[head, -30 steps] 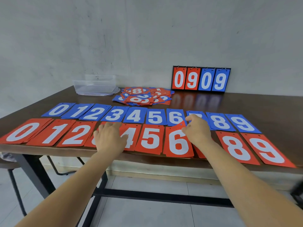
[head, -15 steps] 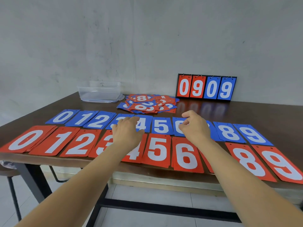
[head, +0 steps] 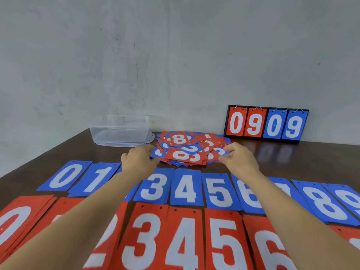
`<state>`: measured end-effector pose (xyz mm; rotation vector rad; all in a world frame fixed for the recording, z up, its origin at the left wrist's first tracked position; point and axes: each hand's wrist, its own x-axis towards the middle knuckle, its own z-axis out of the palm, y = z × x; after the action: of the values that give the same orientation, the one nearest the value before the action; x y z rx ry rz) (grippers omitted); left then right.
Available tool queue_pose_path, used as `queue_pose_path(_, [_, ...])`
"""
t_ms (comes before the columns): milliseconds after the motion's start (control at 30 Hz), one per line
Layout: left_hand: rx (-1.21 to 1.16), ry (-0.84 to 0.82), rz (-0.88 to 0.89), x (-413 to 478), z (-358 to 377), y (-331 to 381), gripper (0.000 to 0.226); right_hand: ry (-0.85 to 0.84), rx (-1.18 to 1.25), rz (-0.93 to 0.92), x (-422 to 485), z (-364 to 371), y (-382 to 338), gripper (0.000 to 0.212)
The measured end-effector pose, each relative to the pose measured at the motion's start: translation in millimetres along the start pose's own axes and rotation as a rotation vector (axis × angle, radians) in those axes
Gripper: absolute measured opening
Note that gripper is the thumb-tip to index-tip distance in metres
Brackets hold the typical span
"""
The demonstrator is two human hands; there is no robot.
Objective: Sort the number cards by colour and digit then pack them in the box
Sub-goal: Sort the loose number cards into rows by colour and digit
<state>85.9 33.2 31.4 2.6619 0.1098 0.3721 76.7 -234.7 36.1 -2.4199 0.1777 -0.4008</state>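
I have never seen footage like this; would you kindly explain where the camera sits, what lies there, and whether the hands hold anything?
There is no machine: a person wears one camera on the head, looking down at their arms. On the table lie a row of blue cards and a nearer row of red cards, sorted by digit. Behind them are an unsorted pile, a clear box and a flip scoreboard. The left hand and right hand reach the pile's sides; whether either grips a card is unclear.
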Motion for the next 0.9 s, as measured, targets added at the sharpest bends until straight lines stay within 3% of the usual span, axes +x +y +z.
queue_pose_path(133, [0.016,-0.027,-0.025,41.3,-1.3,-24.8,0.036,0.003,0.005,0.049,35.8,28.2,-13.4,0.033])
queue_pose_path(400, [-0.032,-0.019,-0.015,90.2,13.0,-56.6,0.043,-0.031,0.014,0.073,100.7,102.0,-58.5,0.028])
queue_pose_path(533, [-0.064,-0.003,-0.015,102.5,21.5,-65.3,0.041,-0.059,-0.046,0.075,132.4,136.4,-66.4,0.036])
queue_pose_path(633, [-0.065,0.006,-0.008,109.5,27.2,-72.0,0.042,-0.098,-0.086,0.099,152.1,155.8,-71.5,0.087])
queue_pose_path(700, [-0.054,0.003,-0.008,112.2,30.1,-76.1,0.043,-0.126,-0.146,0.121,160.2,167.2,-73.3,0.101])
queue_pose_path(800, [-0.052,-0.005,-0.009,113.7,34.1,-80.9,0.043,-0.096,-0.282,0.147,167.5,178.5,-71.0,0.092])
queue_pose_path(900, [-0.048,-0.019,-0.019,114.3,35.1,-82.2,0.043,-0.106,-0.220,0.236,174.1,176.4,-71.2,0.084])
